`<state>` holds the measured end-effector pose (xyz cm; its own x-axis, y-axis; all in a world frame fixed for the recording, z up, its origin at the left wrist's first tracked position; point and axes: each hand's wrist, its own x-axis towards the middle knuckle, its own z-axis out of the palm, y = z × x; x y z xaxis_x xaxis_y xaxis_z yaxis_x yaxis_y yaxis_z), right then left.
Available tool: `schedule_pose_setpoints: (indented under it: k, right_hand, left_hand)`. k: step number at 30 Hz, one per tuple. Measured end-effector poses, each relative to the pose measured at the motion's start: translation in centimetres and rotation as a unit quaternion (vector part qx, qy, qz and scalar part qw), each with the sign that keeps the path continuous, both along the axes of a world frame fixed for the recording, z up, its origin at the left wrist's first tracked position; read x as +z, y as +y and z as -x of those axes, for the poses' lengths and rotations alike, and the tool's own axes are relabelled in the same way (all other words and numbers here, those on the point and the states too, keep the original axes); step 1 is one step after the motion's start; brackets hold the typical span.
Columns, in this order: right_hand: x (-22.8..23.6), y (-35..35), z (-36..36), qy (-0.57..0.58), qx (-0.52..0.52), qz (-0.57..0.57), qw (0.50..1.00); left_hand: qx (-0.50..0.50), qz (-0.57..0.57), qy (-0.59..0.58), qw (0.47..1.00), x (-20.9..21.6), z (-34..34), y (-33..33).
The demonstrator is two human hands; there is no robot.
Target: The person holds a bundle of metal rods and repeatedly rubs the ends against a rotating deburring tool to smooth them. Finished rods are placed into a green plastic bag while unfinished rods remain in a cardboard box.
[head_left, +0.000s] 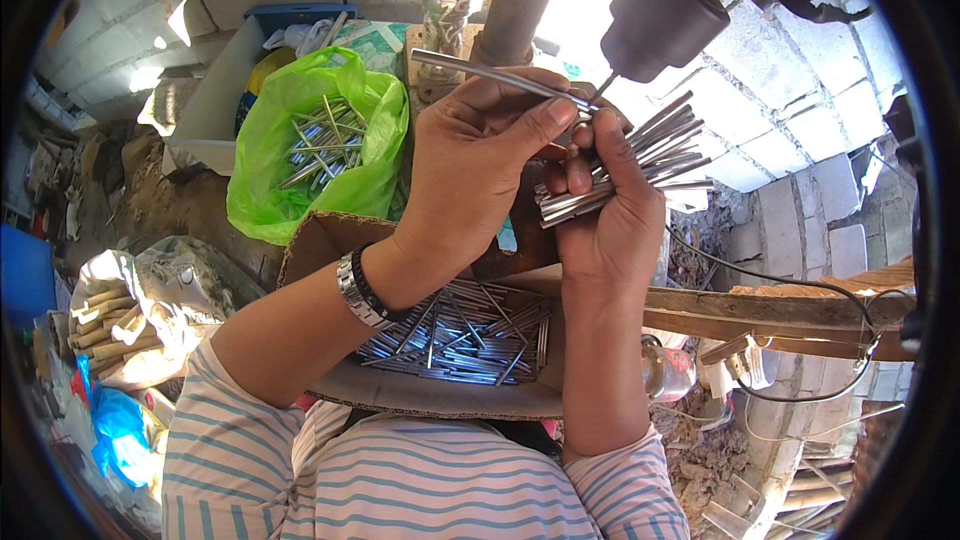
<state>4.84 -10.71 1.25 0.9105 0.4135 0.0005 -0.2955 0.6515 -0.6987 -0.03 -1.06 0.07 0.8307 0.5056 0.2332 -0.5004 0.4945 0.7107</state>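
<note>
Striped shirt cloth (420,485) fills the near edge, and just beyond it sits a cardboard box (450,398) with a loose heap of metal rods (455,340) in it. The person's forearms reach past the box toward a dark drill head (665,20), from which a thin bit (604,87) points down.

The left hand (465,155) is clamped on a single rod (470,70), pinched between thumb and fingers, its free end sticking out to the left and its other end just by the bit. The right hand (610,195) is closed around a bundle of rods (660,155) that fans out to the right, while its thumb and finger lie close to the single rod's end. Whether the bit touches the rod cannot be told, and the hands hide any support underneath.

Doing this well seems to call for a firm, steady pinch, with the rod's end lined up squarely under the bit so that it neither rolls nor skids. Fingertips look very near the bit, so gripping further back would likely be safer. The bundle could crowd the aim; a smaller handful would probably leave the right fingers freer to brace the end.

To the left, a bright green bag (265,175) holds more loose rods (325,145), near a red-lidded jar (446,15).
</note>
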Motion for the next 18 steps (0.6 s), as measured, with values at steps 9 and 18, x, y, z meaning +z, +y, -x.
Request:
schedule_pose_setpoints:
  k: [9,18]
  right_hand:
    - [0.13,0.51,0.03,0.028,-0.036,0.034,0.998]
    - [0.4,0.53,0.24,0.019,-0.024,0.064,0.997]
  left_hand:
    - [-0.001,-0.01,0.026,1.0,0.2,0.2,-0.31]
    - [0.002,-0.017,0.01,1.0,-0.02,0.37,-0.07]
